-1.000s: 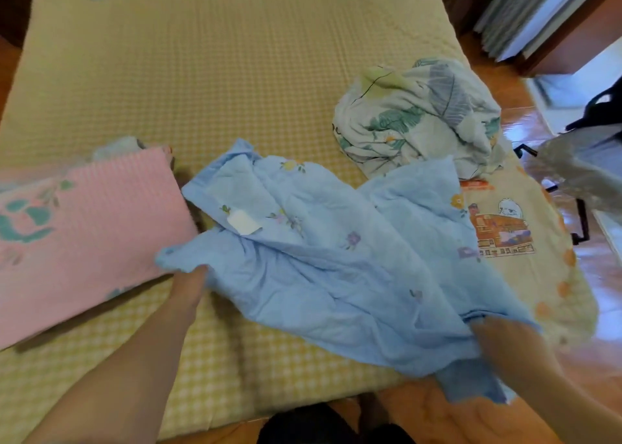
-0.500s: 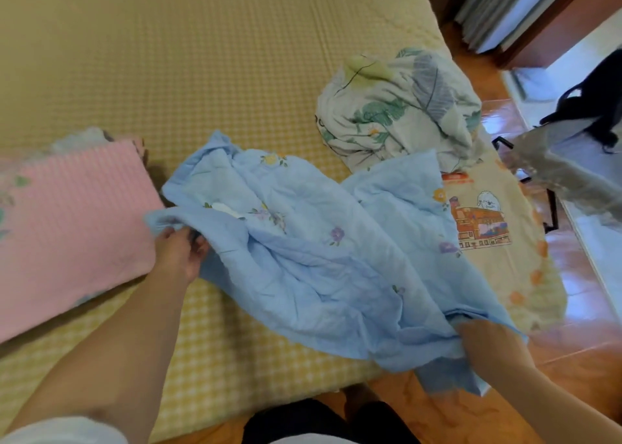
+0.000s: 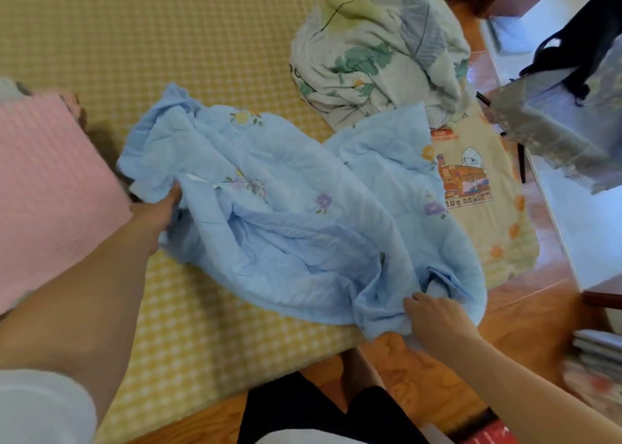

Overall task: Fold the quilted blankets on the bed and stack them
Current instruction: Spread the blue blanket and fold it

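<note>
A crumpled light blue quilted blanket (image 3: pixel 296 214) with small flower prints lies across the near part of the bed (image 3: pixel 168 32). My left hand (image 3: pixel 158 213) grips its left edge, fingers tucked under the fabric. Its near right corner, at the bed's edge, is held by my right hand (image 3: pixel 434 315). A folded pink blanket (image 3: pixel 50 181) sits at the left. A bunched white blanket with green leaves (image 3: pixel 380 49) lies at the back right. Partly under the blue one, a cream blanket with a cartoon print (image 3: pixel 478 187) hangs over the bed's right edge.
The bed has a yellow checked cover. A wooden floor (image 3: pixel 525 315) runs along the right and near sides. A chair with a grey cloth and a black bag (image 3: pixel 565 113) stands at the right, and stacked books (image 3: pixel 595 352) lie at the lower right.
My left hand has pushed further right into the blue blanket's left edge. My right hand has shifted along the near corner. The view has tilted down and right.
</note>
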